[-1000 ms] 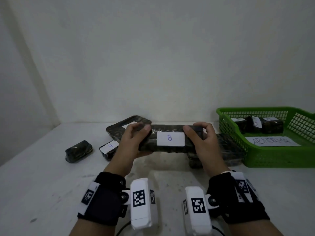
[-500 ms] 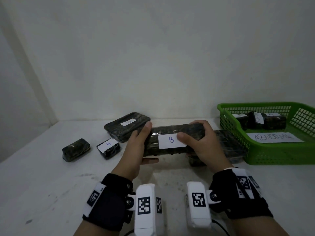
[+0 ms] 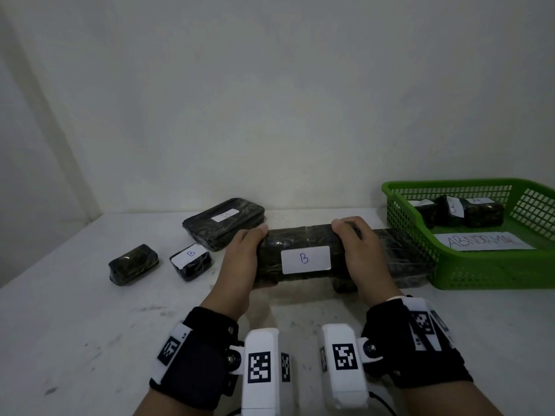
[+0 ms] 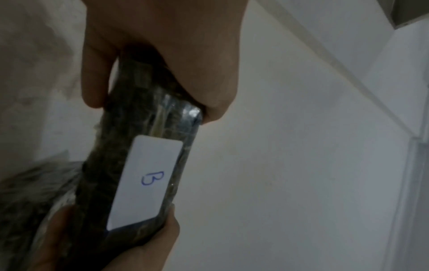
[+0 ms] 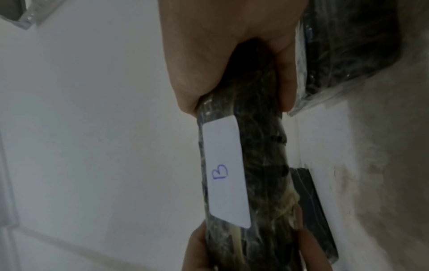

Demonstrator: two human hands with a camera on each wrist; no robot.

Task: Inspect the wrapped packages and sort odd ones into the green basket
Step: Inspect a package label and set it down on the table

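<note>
A long dark wrapped package (image 3: 300, 241) with a white label marked B is held above the table, label toward me. My left hand (image 3: 244, 259) grips its left end and my right hand (image 3: 357, 253) grips its right end. The left wrist view shows the package (image 4: 144, 146) pinched between thumb and fingers, and in the right wrist view the package (image 5: 255, 155) is clasped the same way. The green basket (image 3: 480, 271) stands at the right, holding several small dark packages (image 3: 468, 211) and a paper sign reading ABNORMAL (image 3: 480, 241).
On the white table (image 3: 75, 325) lie a flat wrapped package (image 3: 223, 222) with a label, a small one marked B (image 3: 190, 261), an unlabelled small one (image 3: 133, 264), and a large flat package (image 3: 402, 259) beside the basket behind my right hand. A white wall rises behind.
Both hands have shifted along the package and turned it slightly, so the B label now faces me squarely. The view has dipped a little.
</note>
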